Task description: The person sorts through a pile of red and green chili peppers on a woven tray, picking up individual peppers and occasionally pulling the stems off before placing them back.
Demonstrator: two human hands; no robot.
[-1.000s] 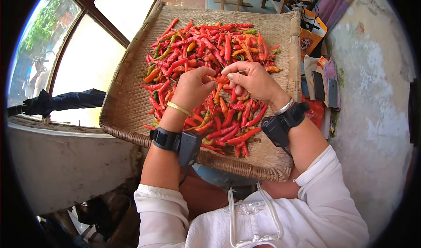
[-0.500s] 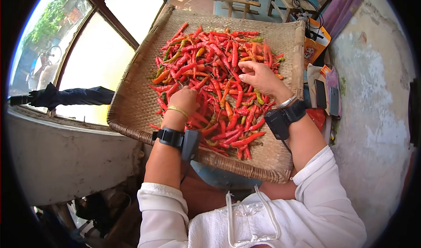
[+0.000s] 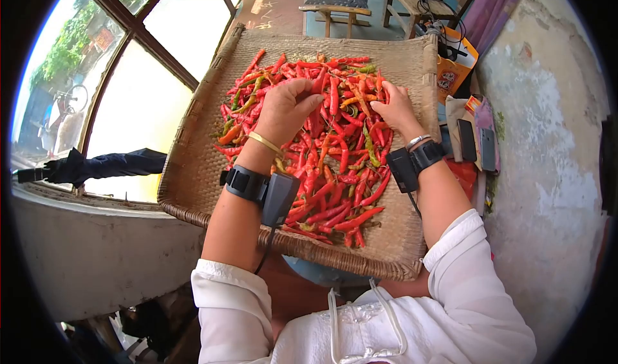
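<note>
A heap of red chili peppers, with some orange and green ones, lies in a shallow woven basket. Over the upper left of the heap is my left hand, its thumb and fingers curved toward each other around the end of a red pepper. My right hand is at the heap's right side, thumb and index finger apart beside an orange-red pepper, with its other fingers partly hidden. Each wrist carries a bracelet and a strapped black device.
The basket's rim reaches the window frame on the left, where a dark folded umbrella lies. Stools stand beyond it. At right are an orange bag, two phones and a worn wall.
My left hand has moved up and right across the heap and onto a red pepper. My right hand has shifted slightly, its fingers now reaching among the peppers. The view has tilted a little.
</note>
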